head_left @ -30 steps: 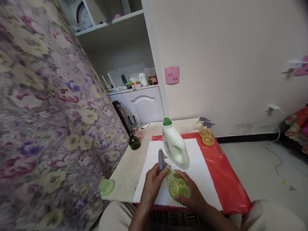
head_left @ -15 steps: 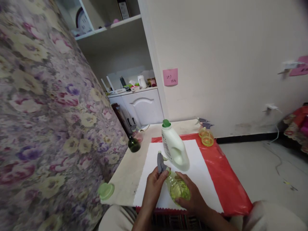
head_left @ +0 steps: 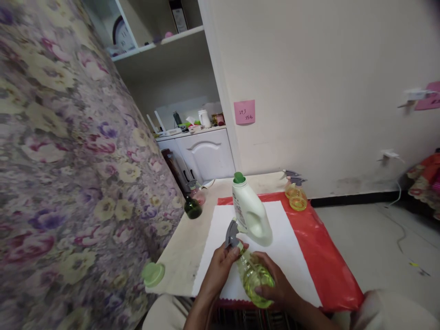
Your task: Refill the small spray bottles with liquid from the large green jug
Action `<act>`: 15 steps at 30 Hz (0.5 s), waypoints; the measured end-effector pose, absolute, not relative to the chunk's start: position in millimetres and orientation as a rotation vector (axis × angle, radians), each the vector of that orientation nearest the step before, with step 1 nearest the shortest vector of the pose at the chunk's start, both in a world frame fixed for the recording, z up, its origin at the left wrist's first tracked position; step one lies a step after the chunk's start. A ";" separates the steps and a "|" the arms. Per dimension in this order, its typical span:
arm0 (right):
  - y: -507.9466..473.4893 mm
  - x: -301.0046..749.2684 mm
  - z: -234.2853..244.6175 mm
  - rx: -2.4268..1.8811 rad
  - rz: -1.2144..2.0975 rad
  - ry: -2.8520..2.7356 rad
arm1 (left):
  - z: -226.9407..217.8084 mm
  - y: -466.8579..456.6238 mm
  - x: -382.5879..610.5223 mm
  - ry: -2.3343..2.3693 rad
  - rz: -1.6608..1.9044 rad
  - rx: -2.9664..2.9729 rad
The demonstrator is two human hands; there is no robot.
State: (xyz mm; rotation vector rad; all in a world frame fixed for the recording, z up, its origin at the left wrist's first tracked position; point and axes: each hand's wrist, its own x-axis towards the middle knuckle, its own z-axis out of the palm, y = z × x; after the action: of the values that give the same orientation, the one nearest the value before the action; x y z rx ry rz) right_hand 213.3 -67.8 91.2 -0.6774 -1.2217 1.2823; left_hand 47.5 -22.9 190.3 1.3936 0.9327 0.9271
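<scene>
A clear yellow-green spray bottle (head_left: 250, 275) is tilted between my two hands above the near part of the white sheet (head_left: 220, 224). Around the collar of its grey trigger head (head_left: 232, 233), the fingers of my left hand (head_left: 222, 263) are closed. Wrapped about the rounded body from the right is my right hand (head_left: 275, 284). Liquid shows inside the bottle. Just beyond stands a large pale green jug (head_left: 252, 213) with a handle, its mouth showing a darker green piece (head_left: 239, 177).
A light green cap (head_left: 153, 274) lies at the table's left edge. At the back right, yellow spray bottles (head_left: 297, 200) stand on red plastic (head_left: 319, 247). A dark green bottle (head_left: 192, 207) and a pinkish spray bottle (head_left: 198, 193) stand at left. The floral curtain (head_left: 85, 183) borders the left side.
The spray bottle has tipped slightly more, its base shifting down and to the right, with both hands still on it. The jug stays in place; the view has shifted slightly.
</scene>
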 end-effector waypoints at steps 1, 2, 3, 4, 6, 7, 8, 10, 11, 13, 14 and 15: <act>-68.9 213.4 97.0 -0.625 1.335 -1.191 | 191.1 -23.7 48.2 0.915 0.929 1.374; -69.8 213.3 102.1 -0.575 1.388 -1.158 | 192.0 -24.5 48.8 0.901 0.933 1.357; -70.6 213.1 106.0 -0.528 1.439 -1.121 | 192.7 -25.3 49.3 0.890 0.941 1.340; -71.3 212.6 108.6 -0.485 1.490 -1.079 | 193.1 -26.1 49.7 0.880 0.950 1.321; -72.4 210.6 109.0 -0.402 1.603 -0.976 | 193.1 -27.6 50.3 0.861 0.961 1.300; -72.8 209.2 107.4 -0.366 1.657 -0.913 | 192.7 -28.4 50.7 0.851 0.959 1.297; -73.4 207.6 104.9 -0.339 1.705 -0.853 | 192.3 -29.3 51.3 0.842 0.953 1.297; -74.4 204.4 99.4 -0.331 1.769 -0.746 | 191.7 -31.6 53.9 0.828 0.941 1.292; -74.8 202.8 96.9 -0.343 1.786 -0.700 | 191.6 -32.9 55.9 0.821 0.945 1.281; -75.1 200.5 93.4 -0.381 1.812 -0.613 | 191.9 -35.6 61.0 0.826 0.971 1.254; -74.8 199.9 92.3 -0.393 1.831 -0.565 | 192.1 -36.9 63.8 0.839 0.991 1.246; -74.3 199.8 91.6 -0.392 1.858 -0.518 | 192.2 -38.1 66.5 0.857 1.013 1.245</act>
State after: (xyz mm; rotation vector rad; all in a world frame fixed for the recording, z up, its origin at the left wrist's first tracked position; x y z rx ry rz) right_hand 199.8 -74.3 91.6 -0.3916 -0.5183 1.8579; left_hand 66.5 -38.1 192.2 1.2445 0.8567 1.0125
